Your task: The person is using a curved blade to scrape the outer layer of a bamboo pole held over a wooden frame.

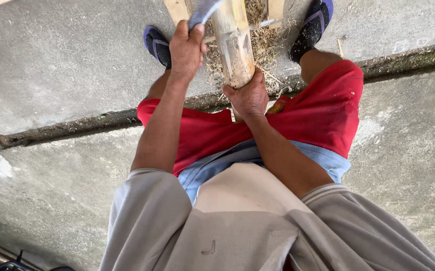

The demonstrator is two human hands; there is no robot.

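The bamboo pole (pixel 233 42) stands nearly upright between the person's feet, its cut near end gripped from below, its far end running off the top edge of the view. The right hand (pixel 249 96) is wrapped around that near end, clenched tight, steadying it. The left hand (pixel 186 49) is fisted on the handle of a blade (pixel 203 11), prob. a machete or big knife; the steel is blurred and partly cut off by the frame, lying against the pole's left side.

Step in hand, as I read it: shaving or splitting the pole's skin w/ the blade. Pale, stripped-looking surface shows down the pole. The next stroke calls for a firm hold w/ the right hand, kept below the blade's path, and an angle running away from the body.

Around it: a heap of shavings and fibres (pixel 263 45) on the concrete floor (pixel 51 65) at the pole's foot, 2 wooden slats (pixel 177 10) near the top edge, 2 dark sandals w/ purple trim (pixel 157 45) either side. A dirt-filled crack (pixel 77 123) runs across the floor under the red shorts (pixel 328 110).

In the way: knees and feet sit close to the blade's swing; loose shavings could let the pole's foot slip.
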